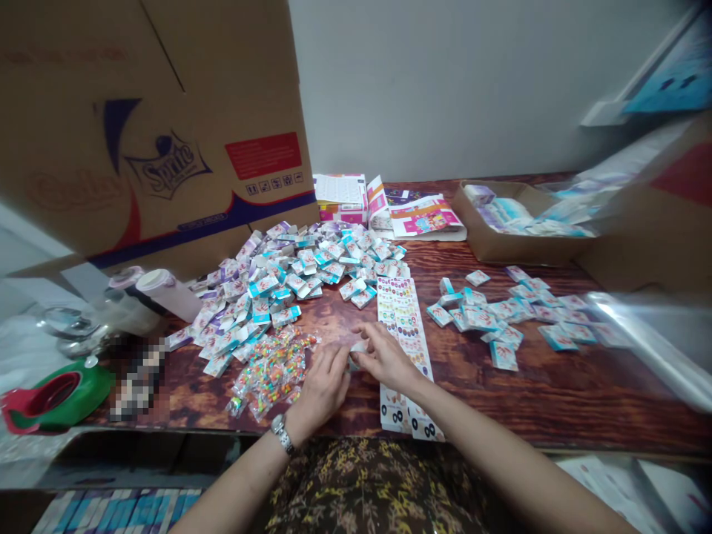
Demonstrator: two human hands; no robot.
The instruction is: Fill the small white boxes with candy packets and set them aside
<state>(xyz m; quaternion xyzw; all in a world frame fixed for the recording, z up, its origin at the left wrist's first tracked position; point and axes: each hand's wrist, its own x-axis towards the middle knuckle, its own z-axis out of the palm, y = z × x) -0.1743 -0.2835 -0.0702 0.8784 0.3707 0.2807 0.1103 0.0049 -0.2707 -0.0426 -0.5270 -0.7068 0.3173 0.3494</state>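
Both hands meet over the middle of the table. My right hand (383,357) pinches a small white box (357,354), mostly hidden by the fingers. My left hand (323,382) comes up against the same box from the left, its fingers bent together. Just left of it lies a heap of small clear bags of colourful candy (272,371). Under my right wrist run sticker sheets (403,326) printed with rows of small pictures. Behind the bags rises a big pile of small white, blue and purple boxes (294,271), several with flaps up.
More small boxes (481,319) are spread on the right side of the table. A carton (523,248) of boxes stands behind them. A tall Sprite carton (167,126) closes off the back left. Pale bottles (167,293) and a green and red tape dispenser (61,397) sit at left.
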